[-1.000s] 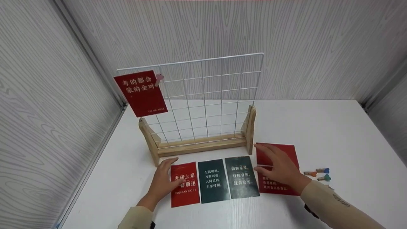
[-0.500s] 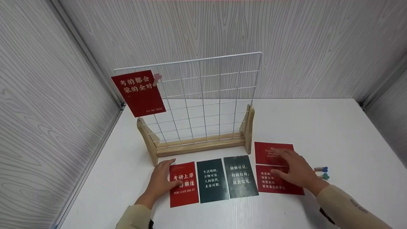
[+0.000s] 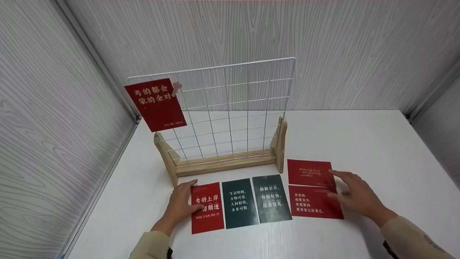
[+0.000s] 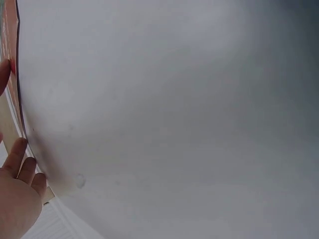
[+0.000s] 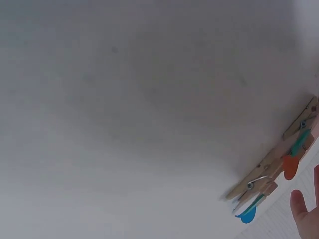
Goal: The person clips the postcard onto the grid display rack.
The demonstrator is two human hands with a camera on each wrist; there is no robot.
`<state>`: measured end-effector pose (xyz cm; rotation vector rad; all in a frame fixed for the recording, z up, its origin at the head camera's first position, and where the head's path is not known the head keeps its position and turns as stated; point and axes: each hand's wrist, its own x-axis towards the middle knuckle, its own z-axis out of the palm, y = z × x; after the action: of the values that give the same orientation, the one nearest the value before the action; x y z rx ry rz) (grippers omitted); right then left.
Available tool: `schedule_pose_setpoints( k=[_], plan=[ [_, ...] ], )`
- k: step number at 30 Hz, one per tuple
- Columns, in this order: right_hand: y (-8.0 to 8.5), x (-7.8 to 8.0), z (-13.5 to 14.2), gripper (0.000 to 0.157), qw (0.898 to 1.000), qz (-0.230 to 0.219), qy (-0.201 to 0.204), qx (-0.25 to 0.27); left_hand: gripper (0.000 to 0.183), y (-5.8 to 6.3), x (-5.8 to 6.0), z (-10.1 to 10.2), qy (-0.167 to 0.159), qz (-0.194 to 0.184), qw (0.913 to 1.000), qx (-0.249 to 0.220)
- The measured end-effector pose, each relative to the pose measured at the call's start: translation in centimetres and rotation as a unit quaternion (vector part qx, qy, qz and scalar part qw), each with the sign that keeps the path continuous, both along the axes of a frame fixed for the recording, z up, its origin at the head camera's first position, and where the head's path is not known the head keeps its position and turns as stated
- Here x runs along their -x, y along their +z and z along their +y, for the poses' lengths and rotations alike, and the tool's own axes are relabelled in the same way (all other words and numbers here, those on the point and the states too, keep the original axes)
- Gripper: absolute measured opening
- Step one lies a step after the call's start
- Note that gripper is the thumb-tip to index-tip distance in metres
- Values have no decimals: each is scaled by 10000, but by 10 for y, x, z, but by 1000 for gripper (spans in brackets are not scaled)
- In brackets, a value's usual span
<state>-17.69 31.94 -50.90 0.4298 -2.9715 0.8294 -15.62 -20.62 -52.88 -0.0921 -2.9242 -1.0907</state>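
Left hand: flat, fingers straight, resting on left red card at near table edge | right hand: spread wide, hovering over pegs beside right red cards, holding nothing | cards: likely thin, light, slick; best lifted by an edge | beyond: green cards, wire grid with clipped card.

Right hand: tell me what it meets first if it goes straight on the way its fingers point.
Judging by the head view, the right hand points up-left over the upper red card; next comes the rack's wooden foot. Depth is uncertain.
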Motion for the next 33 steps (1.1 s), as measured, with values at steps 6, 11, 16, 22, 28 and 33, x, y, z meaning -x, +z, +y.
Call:
schedule_pose_setpoints(
  k=[6, 11, 16, 22, 28, 33],
  plan=[
    [-1, -6, 12, 73, 9995, -166, -35, 260, 87, 0, 0, 0, -25, 33, 10000, -68],
    [-2, -14, 23, 73, 9998, 97, 1, 145, 87, 0, 0, 0, -40, 40, 9998, -200],
    [-3, -22, 33, 70, 9970, 733, 139, 190, 87, 2, -1, 1, -40, 47, 9994, -345],
    [-9, -30, 41, 69, 9956, 934, 22, 2, 86, 3, -1, 1, -23, -1, 9988, -488],
    [-14, -38, 44, 69, 9945, 1011, -32, -256, 87, 3, 0, 1, 33, -114, 9971, -753],
    [-17, -42, 47, 70, 9968, 726, -46, -327, 89, 2, 1, 0, 108, -258, 9965, -787]
  ],
)
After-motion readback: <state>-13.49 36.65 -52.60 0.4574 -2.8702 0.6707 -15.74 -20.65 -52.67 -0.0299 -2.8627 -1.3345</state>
